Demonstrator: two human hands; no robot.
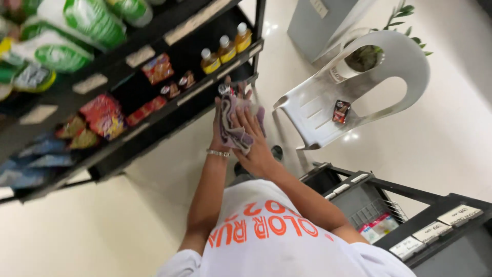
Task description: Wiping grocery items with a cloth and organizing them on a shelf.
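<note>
My left hand (219, 128), with a metal bracelet at the wrist, is raised in front of a black shelf rack (215, 77) and grips a small lidded container (225, 90). Only the container's top shows above my fingers. A mauve-grey cloth (234, 134) is wrapped around the container's side. My right hand (254, 146) lies flat over the cloth and presses it against the container and my left hand. Both arms reach out from my white T-shirt with orange lettering (277, 236).
The rack holds three bottles of yellow liquid (225, 48), small jars (177, 86), red snack packets (105, 115) and green-white bags (77, 20). A white plastic chair (318, 113) carries a small dark packet (341, 111). A potted plant (366, 54) stands behind it. A second dark shelf (410, 205) with price tags is at lower right.
</note>
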